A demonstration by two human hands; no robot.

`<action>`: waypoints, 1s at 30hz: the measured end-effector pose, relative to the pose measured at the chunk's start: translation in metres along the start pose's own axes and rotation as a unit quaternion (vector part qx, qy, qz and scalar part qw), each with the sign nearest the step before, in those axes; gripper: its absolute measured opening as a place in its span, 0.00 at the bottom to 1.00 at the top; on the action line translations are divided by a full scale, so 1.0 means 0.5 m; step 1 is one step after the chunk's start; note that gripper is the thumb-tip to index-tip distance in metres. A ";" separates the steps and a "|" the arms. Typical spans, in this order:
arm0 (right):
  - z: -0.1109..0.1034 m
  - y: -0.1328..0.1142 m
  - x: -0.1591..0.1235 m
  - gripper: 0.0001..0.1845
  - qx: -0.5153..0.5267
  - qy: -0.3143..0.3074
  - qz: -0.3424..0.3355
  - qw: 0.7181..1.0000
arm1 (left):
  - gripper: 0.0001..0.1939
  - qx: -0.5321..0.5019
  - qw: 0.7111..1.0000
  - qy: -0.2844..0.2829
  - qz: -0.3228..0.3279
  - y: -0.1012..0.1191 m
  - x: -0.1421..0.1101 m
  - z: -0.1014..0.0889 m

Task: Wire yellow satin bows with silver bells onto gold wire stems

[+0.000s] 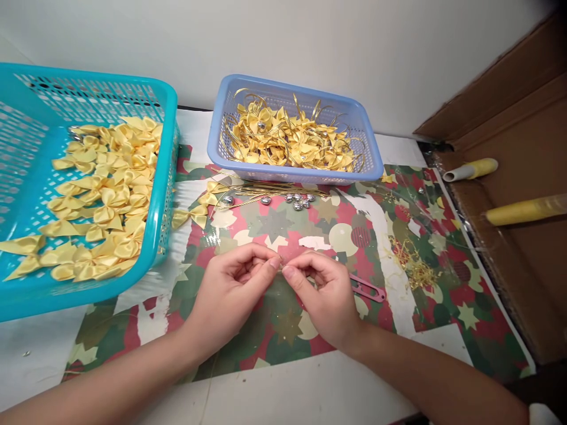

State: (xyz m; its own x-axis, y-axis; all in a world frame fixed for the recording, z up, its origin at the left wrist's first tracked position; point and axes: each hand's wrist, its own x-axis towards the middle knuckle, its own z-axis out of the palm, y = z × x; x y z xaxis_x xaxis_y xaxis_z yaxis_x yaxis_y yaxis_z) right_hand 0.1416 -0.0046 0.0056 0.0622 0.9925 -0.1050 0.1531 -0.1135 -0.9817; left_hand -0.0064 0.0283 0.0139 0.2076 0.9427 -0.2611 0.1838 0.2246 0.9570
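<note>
My left hand [241, 292] and my right hand [323, 292] meet over the middle of the patterned sheet, fingertips almost touching. Thumb and forefinger of each are pinched on a thin gold cord [280, 260], of which only a tiny bit shows. A faint strand hangs below my left wrist. Under my right hand lies a mauve thread snipper [370, 289], partly hidden. Beyond the hands are several silver bells [297, 200] and a bundle of straight gold cords [270, 190]. Loose yellow ribbon bows [192, 217] lie to their left.
A turquoise basket [170, 118] of yellow bows stands at left. Behind the hands, a periwinkle basket [376, 159] holds bows with gold cords and bells. Gold cord scraps [414, 265] lie at right, near a cardboard box [500, 260] with yellow-wrapped tubes [527, 211]. A white wall rises behind.
</note>
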 end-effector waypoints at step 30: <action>-0.001 0.000 0.000 0.07 0.002 -0.001 -0.006 1.000 | 0.11 0.032 0.999 0.007 -0.010 0.004 0.000 0.000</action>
State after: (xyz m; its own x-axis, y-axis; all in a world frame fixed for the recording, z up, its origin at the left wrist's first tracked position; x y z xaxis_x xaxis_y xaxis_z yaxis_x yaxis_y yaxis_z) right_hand 0.1420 -0.0046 0.0057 0.0581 0.9939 -0.0938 0.1492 -0.1015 -0.9836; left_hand -0.0061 0.0289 0.0157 0.1898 0.9416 -0.2783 0.2481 0.2283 0.9415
